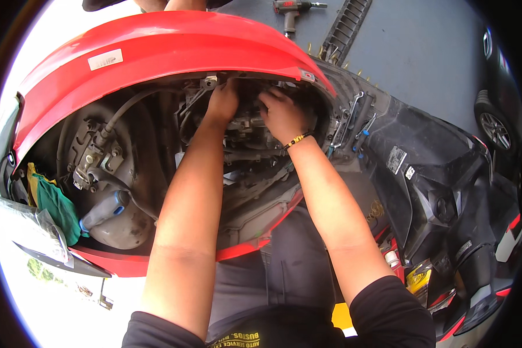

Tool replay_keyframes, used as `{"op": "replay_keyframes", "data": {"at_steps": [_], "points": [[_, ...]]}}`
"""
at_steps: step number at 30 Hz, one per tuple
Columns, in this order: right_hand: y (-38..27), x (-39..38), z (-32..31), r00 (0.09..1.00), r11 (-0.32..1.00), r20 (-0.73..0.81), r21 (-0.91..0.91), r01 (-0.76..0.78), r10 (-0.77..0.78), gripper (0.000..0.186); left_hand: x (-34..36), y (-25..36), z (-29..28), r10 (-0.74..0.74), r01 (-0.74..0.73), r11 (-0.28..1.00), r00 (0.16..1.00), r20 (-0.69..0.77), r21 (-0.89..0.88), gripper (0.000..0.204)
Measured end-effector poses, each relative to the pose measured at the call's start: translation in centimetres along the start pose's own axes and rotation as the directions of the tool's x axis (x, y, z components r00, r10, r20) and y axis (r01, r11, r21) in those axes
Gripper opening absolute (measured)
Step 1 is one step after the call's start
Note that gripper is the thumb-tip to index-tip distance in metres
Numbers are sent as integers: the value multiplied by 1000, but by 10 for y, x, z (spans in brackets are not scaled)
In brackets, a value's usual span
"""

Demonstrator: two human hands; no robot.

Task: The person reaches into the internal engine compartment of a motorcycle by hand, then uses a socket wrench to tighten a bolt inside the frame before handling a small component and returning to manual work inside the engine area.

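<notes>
Both my arms reach into the open engine bay of a red-bodied scooter or motorcycle. My left hand (223,103) is bunched in the dark far side of the bay, beside a metal bracket (207,83). Its fingertips are hidden among the parts. Just right of it, my right hand (283,118) has its fingers bent inward over the engine parts (246,123), a beaded bracelet on its wrist. What either hand grips is too dark to make out. The red body panel (168,43) curves round the far side of the bay.
Left in the bay sits a grey tank (124,226) with a pump fitting (93,159), next to a green cloth (60,209). Wrenches (348,119) and a blue-handled screwdriver (365,133) lie at the right. Beyond are an impact wrench (291,14), black plastic panels (423,174) and a car wheel (496,129).
</notes>
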State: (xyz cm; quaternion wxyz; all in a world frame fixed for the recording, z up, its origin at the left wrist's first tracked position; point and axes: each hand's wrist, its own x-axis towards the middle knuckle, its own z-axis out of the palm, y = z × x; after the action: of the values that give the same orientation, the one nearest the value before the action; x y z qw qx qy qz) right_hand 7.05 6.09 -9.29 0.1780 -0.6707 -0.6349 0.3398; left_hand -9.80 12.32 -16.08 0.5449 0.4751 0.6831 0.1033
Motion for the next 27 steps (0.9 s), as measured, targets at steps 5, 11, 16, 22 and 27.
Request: {"op": "replay_keyframes", "data": {"at_steps": [5, 11, 16, 22, 27], "points": [[-1, -1, 1, 999, 1000, 31, -25, 17, -16, 23, 3, 0, -7, 399, -424, 842, 906, 145, 333, 37], [-1, -14, 23, 978, 994, -177, 54, -99, 107, 20, -5, 23, 0, 262, -289, 949, 945, 196, 126, 39], [-11, -19, 34, 938, 984, -347, -169, -60, -2, 15, -2, 19, -4, 276, -300, 951, 934, 225, 78, 43], [-12, -22, 34, 951, 964, -241, -133, -229, 193, 23, -3, 26, 11, 222, -238, 969, 956, 191, 63, 34], [-56, -22, 32, 923, 919, -208, -161, -359, 324, 43, 14, 1, -3, 169, -164, 986, 954, 246, -39, 41]]}}
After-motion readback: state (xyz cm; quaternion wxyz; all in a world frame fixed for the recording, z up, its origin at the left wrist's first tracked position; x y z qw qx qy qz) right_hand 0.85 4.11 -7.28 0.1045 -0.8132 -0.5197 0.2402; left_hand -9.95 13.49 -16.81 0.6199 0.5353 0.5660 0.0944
